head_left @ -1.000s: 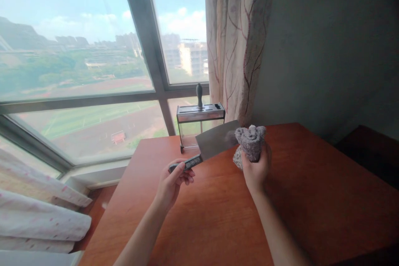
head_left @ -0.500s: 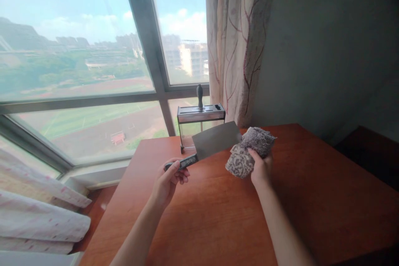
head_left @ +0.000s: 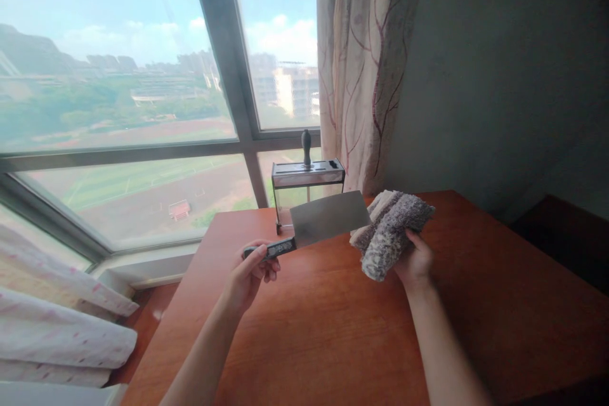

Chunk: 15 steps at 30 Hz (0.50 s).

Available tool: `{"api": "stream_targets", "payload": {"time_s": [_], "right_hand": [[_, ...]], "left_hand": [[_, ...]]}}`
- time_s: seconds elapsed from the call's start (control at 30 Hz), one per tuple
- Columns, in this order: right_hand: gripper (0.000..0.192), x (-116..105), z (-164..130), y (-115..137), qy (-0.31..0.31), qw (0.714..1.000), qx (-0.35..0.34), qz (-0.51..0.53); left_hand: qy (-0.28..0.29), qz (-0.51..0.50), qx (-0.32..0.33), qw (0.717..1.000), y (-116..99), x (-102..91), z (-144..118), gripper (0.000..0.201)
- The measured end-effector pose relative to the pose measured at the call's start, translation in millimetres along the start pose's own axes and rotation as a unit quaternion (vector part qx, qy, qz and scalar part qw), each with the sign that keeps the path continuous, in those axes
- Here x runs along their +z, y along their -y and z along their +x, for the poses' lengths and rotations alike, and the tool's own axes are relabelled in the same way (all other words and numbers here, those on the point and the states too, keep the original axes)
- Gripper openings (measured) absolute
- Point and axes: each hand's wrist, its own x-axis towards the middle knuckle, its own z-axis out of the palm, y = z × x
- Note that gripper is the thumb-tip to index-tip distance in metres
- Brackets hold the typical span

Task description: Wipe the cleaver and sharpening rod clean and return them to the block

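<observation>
Above the orange-brown desk (head_left: 333, 330), we hold two things up in the air near the window (head_left: 118, 108). Going from the left, our left hand (head_left: 247, 276) closes its grip around the dark handle of a cleaver (head_left: 328, 219), fingers curled under and thumb along the top, so the broad grey blade points right and lies nearly level. A second ago the blade tilted higher at its far end; now it has dropped flatter and moved slightly left.

Behind the blade, at the far edge of the desk, stands a clear knife holder (head_left: 307, 193) with a metal top and one dark handle rising from it. A patterned curtain (head_left: 366, 63) hangs just to its right.

Further right, our right hand (head_left: 416, 260) grips a speckled grey cloth (head_left: 390, 231). A second ago it was bunched upright in the fist; now it lies opened into a folded pad across the palm, fingers wrapped behind it, its left edge touching the tip of the blade. To us, this looks like the cloth being readied to wipe the cleaver.
</observation>
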Motion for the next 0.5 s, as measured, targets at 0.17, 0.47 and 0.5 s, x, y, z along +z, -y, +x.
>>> {"api": "stream_targets", "payload": {"time_s": [0.17, 0.47, 0.5], "right_hand": [[0.028, 7, -9, -5, 0.03, 0.998, 0.051, -0.019], [0.032, 15, -9, -11, 0.0, 0.995, -0.037, -0.095], [0.032, 16, -9, -12, -0.016, 0.994, -0.054, -0.095]], "left_hand": [[0.063, 0.059, 0.007, 0.996, 1, 1.4, -5, 0.028], [0.069, 0.074, 0.004, 0.995, 5, 16.1, -9, 0.03], [0.068, 0.067, 0.0, 0.995, 7, 18.6, -9, 0.029]]}}
